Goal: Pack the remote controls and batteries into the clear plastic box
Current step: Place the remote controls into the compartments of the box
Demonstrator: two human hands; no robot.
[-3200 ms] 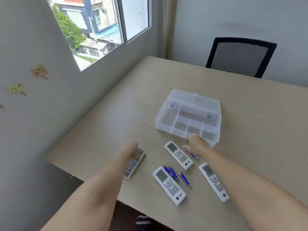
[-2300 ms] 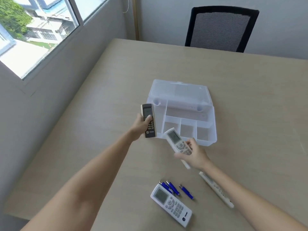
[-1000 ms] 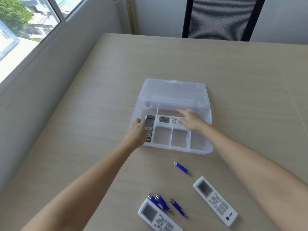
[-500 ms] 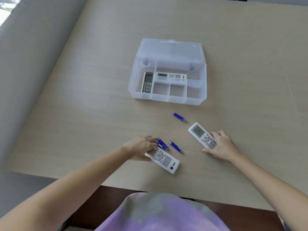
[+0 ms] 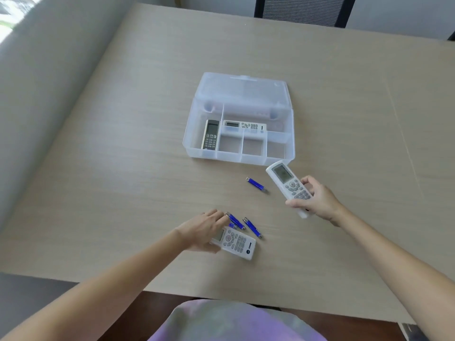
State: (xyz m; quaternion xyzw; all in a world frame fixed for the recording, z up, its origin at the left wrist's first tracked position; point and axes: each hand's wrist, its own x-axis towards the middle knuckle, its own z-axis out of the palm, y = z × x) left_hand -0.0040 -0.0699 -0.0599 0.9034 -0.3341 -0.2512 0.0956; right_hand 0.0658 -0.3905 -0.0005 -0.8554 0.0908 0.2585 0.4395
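Note:
The clear plastic box (image 5: 189,141) lies open on the table, lid folded back. A dark grey remote (image 5: 211,134) rests in its left compartment and a white remote (image 5: 245,126) in the long rear one. My right hand (image 5: 317,199) grips another white remote (image 5: 286,182) and holds it above the table, just in front of the box's right corner. My left hand (image 5: 205,230) is closed around the end of a white remote (image 5: 237,243) that lies on the table. Blue batteries (image 5: 251,226) lie beside that hand, and one blue battery (image 5: 256,185) lies alone nearer the box.
The beige table (image 5: 123,168) runs along a grey wall on the left. A black mesh chair (image 5: 302,8) stands at the far side. The table's near edge lies just below my forearms.
My right hand has lifted its white remote off the table and carried it toward the box. My left hand has closed further onto the nearest white remote. The view has tilted slightly up.

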